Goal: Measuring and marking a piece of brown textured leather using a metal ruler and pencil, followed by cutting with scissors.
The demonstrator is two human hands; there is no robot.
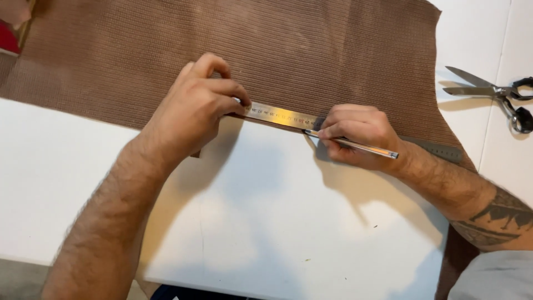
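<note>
A brown ribbed fabric [222,50] lies spread over a white table [266,222]. A steel ruler [283,117] rests along the fabric's near edge, running from left to lower right. My left hand [191,108] presses down on the ruler's left end with its fingertips. My right hand [358,133] holds a thin silver pen [355,145] with its tip against the ruler's near edge, about at the ruler's middle. The far right end of the ruler [444,151] shows past my right wrist.
Metal scissors [491,91] with dark handles lie on the white table at the right, beyond the fabric's edge. A red object [8,39] sits at the far left edge. The table's near edge runs along the bottom left.
</note>
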